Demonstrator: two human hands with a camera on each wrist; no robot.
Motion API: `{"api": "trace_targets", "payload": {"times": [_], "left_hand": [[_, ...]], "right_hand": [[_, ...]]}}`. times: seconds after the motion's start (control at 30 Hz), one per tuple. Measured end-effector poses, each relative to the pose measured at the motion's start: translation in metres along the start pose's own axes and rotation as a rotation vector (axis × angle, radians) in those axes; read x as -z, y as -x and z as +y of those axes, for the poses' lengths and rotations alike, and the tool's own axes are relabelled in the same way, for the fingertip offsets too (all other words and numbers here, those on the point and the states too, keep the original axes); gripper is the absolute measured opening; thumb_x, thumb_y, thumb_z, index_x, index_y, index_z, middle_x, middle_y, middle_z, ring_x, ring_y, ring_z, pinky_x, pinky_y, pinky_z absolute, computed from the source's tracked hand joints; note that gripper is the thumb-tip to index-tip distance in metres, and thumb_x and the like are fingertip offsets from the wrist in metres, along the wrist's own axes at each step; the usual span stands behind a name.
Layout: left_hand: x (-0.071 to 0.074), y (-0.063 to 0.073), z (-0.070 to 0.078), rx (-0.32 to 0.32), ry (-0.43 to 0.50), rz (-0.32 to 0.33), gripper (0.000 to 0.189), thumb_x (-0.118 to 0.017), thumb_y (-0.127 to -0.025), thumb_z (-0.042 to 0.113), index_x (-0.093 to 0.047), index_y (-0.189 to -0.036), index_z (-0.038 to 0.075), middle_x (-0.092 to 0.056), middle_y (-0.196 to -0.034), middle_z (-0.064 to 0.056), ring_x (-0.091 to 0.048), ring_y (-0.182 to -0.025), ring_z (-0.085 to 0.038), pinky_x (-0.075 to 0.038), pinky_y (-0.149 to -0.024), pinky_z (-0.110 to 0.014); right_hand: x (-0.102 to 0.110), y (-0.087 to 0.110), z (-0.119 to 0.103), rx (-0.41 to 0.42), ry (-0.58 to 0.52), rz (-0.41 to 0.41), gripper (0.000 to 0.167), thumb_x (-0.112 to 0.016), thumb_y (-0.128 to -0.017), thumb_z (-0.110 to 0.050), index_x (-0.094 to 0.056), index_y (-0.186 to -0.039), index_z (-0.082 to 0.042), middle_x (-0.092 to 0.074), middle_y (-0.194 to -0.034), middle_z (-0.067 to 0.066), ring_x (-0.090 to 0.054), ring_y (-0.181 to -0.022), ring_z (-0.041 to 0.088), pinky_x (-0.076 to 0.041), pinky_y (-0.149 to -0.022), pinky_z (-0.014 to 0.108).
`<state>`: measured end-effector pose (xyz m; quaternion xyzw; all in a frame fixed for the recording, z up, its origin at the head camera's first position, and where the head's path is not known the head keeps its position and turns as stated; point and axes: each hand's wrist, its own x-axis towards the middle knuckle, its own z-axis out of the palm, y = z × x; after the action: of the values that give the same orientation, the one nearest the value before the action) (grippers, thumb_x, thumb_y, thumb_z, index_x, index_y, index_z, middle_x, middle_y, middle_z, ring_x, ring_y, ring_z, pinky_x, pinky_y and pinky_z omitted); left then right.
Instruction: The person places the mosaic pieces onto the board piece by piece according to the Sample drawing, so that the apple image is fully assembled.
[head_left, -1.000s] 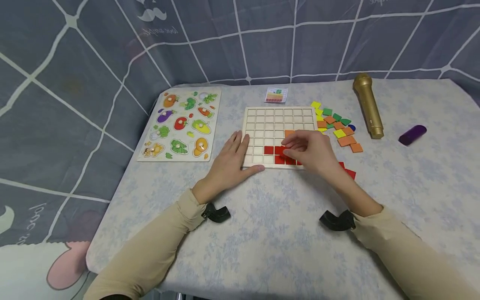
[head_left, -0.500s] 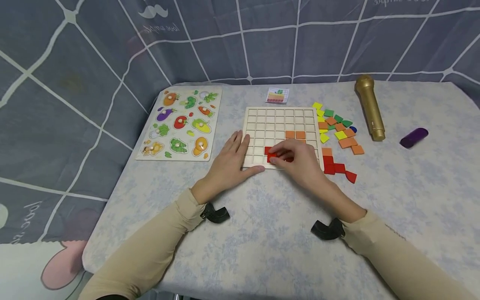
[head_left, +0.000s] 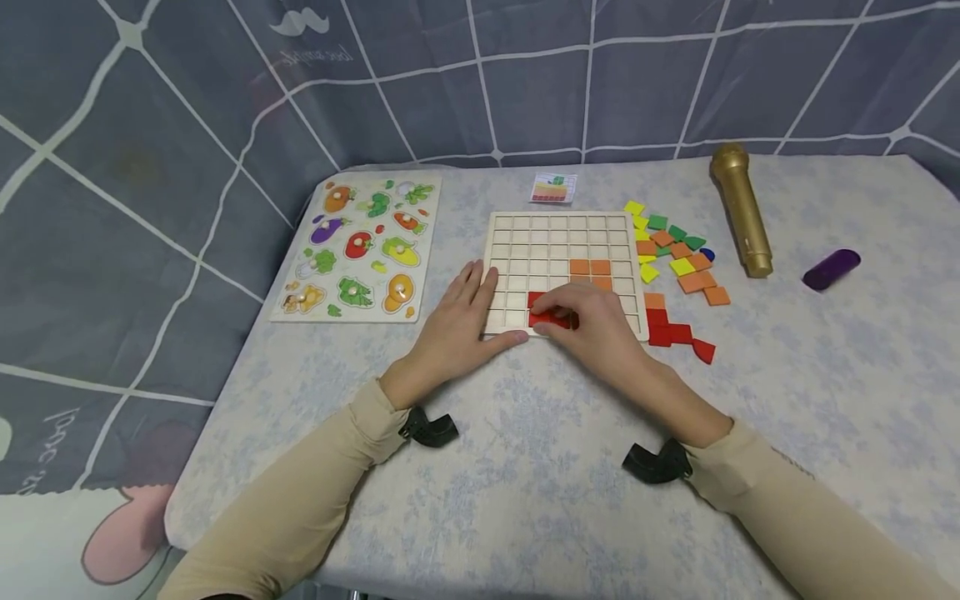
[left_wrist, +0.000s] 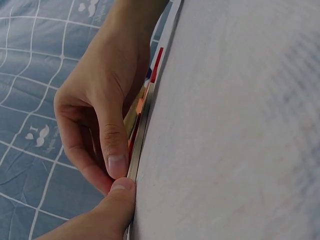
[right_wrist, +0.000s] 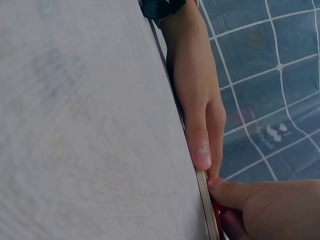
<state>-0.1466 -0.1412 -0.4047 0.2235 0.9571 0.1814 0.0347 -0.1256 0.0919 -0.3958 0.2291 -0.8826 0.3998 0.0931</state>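
A wooden grid board (head_left: 520, 260) lies in the middle of the table, in the head view. My left hand (head_left: 459, 321) rests flat at its left edge, fingers straight and thumb along the front rim. Over the board's front rows, my right hand (head_left: 592, 325) pinches a red square tile (head_left: 540, 319) between thumb and fingertips, low at a front-row cell. More red tiles sit around it, partly hidden by the hand. Orange tiles (head_left: 590, 267) fill some cells behind. In the left wrist view, the right thumb (left_wrist: 117, 165) is close to the left thumb (left_wrist: 123, 185).
Loose red tiles (head_left: 658, 327) and mixed yellow, green and orange tiles (head_left: 696, 282) lie right of the board. A small pattern card (head_left: 553, 189) is behind it. A vegetable puzzle (head_left: 358, 267) lies left. A gold microphone (head_left: 741, 208) and a purple object (head_left: 831, 270) lie at right.
My right hand has moved left across the front rows and brought a red tile down to a front-row cell. Two rows of orange tiles now show behind it. My left hand stays put.
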Motion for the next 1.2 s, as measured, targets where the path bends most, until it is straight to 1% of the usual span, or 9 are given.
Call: {"api": "trace_targets", "payload": {"times": [0.17, 0.4, 0.63, 0.87, 0.9, 0.93, 1.1, 1.13, 1.2], "left_hand": [[-0.001, 0.0, -0.001, -0.003, -0.008, 0.006, 0.108, -0.06, -0.096, 0.072, -0.015, -0.169, 0.006, -0.009, -0.177, -0.019, -0.004, -0.166, -0.03, -0.02, -0.132, -0.049], [-0.001, 0.0, -0.001, -0.016, -0.005, 0.014, 0.108, -0.061, -0.096, 0.071, -0.017, -0.169, 0.005, -0.011, -0.176, -0.021, -0.005, -0.165, -0.031, -0.02, -0.132, -0.051], [0.0, 0.0, 0.0, -0.018, -0.005, 0.019, 0.107, -0.062, -0.096, 0.069, -0.018, -0.169, 0.004, -0.012, -0.176, -0.022, -0.006, -0.165, -0.033, -0.019, -0.132, -0.05], [0.0, 0.0, 0.001, -0.01, -0.003, 0.009, 0.106, -0.062, -0.097, 0.068, -0.016, -0.169, 0.005, -0.011, -0.176, -0.02, -0.005, -0.165, -0.032, -0.018, -0.132, -0.049], [0.0, -0.001, 0.001, -0.01, -0.002, 0.008, 0.106, -0.063, -0.097, 0.068, -0.016, -0.169, 0.005, -0.011, -0.176, -0.02, -0.005, -0.165, -0.032, -0.018, -0.132, -0.049], [0.0, -0.001, 0.001, -0.01, -0.002, 0.008, 0.106, -0.063, -0.097, 0.068, -0.016, -0.169, 0.005, -0.011, -0.176, -0.02, -0.005, -0.165, -0.032, -0.018, -0.132, -0.049], [0.0, 0.0, 0.001, -0.013, 0.0, 0.008, 0.106, -0.063, -0.097, 0.067, -0.017, -0.169, 0.005, -0.011, -0.176, -0.02, -0.004, -0.165, -0.032, -0.017, -0.132, -0.049], [0.0, 0.0, 0.001, -0.013, 0.0, 0.009, 0.106, -0.063, -0.097, 0.067, -0.017, -0.169, 0.005, -0.011, -0.176, -0.021, -0.005, -0.165, -0.032, -0.017, -0.132, -0.05], [0.0, 0.001, 0.0, -0.015, 0.0, 0.011, 0.106, -0.063, -0.097, 0.067, -0.017, -0.169, 0.004, -0.011, -0.176, -0.021, -0.005, -0.165, -0.032, -0.017, -0.132, -0.05]], "right_hand": [[0.001, -0.001, 0.0, 0.034, 0.01, -0.021, 0.018, -0.087, -0.087, -0.007, -0.083, -0.104, -0.011, -0.078, -0.104, 0.003, -0.063, -0.091, 0.02, -0.051, -0.076, 0.034], [0.007, -0.003, -0.001, -0.016, -0.012, -0.057, 0.022, -0.085, -0.088, -0.005, -0.082, -0.109, -0.012, -0.078, -0.108, 0.003, -0.07, -0.091, 0.017, -0.056, -0.078, 0.035], [0.014, -0.006, 0.001, -0.034, -0.045, -0.087, 0.018, -0.084, -0.09, -0.007, -0.081, -0.108, -0.01, -0.079, -0.108, 0.003, -0.074, -0.092, 0.017, -0.061, -0.084, 0.039], [0.053, -0.014, 0.014, -0.123, -0.005, -0.051, 0.016, -0.081, -0.093, -0.008, -0.081, -0.108, -0.006, -0.08, -0.105, 0.009, -0.076, -0.095, 0.025, -0.063, -0.088, 0.046], [0.061, -0.016, 0.016, -0.135, -0.008, -0.049, 0.015, -0.081, -0.093, -0.008, -0.081, -0.108, -0.005, -0.08, -0.104, 0.009, -0.077, -0.096, 0.026, -0.063, -0.087, 0.041], [0.068, -0.016, 0.019, -0.155, -0.004, -0.048, 0.016, -0.081, -0.092, -0.007, -0.081, -0.108, -0.005, -0.08, -0.104, 0.01, -0.076, -0.096, 0.026, -0.064, -0.088, 0.04], [0.101, -0.018, 0.029, -0.286, 0.087, -0.126, 0.022, -0.081, -0.093, -0.015, -0.08, -0.114, -0.005, -0.079, -0.107, 0.014, -0.074, -0.099, 0.03, -0.062, -0.089, 0.04], [0.106, -0.017, 0.032, -0.312, 0.117, -0.154, 0.024, -0.08, -0.094, -0.017, -0.08, -0.114, -0.005, -0.078, -0.107, 0.015, -0.073, -0.099, 0.031, -0.06, -0.09, 0.045], [0.115, -0.018, 0.037, -0.334, 0.173, -0.205, 0.025, -0.081, -0.093, -0.019, -0.08, -0.113, -0.005, -0.078, -0.106, 0.015, -0.071, -0.097, 0.031, -0.056, -0.084, 0.042]]}}
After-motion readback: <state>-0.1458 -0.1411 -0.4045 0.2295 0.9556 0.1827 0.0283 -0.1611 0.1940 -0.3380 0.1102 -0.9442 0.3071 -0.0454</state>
